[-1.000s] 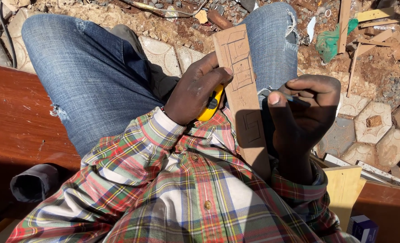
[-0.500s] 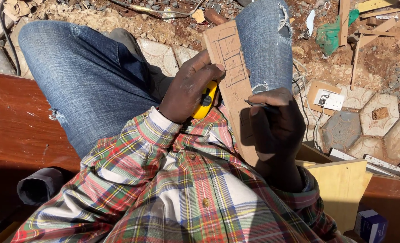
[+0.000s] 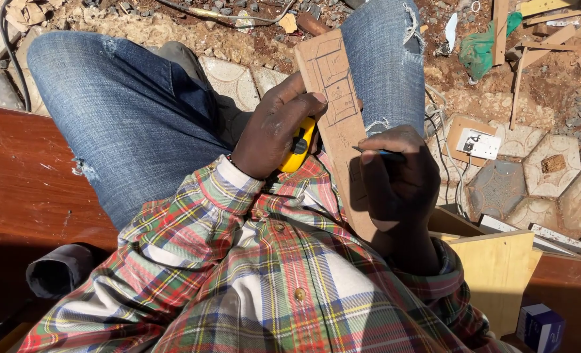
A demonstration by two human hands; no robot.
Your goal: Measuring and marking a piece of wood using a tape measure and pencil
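Marked wooden strip held across the lap, pen applied.

The wooden strip (image 3: 338, 111), bearing drawn outlines, is steadied against the right jeans leg (image 3: 388, 59) by the left hand (image 3: 278, 127), which is also closed around a yellow tape measure (image 3: 299, 145). The right hand (image 3: 398, 180) is clamped on a pen (image 3: 383, 154), its tip touching the strip. A socket plate (image 3: 476, 142) and wood offcuts (image 3: 532, 39) are noted on the paved ground beyond.

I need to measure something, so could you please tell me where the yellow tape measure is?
In the head view the yellow tape measure sits in the left hand, pressed beside the wooden strip, just above the plaid shirt.
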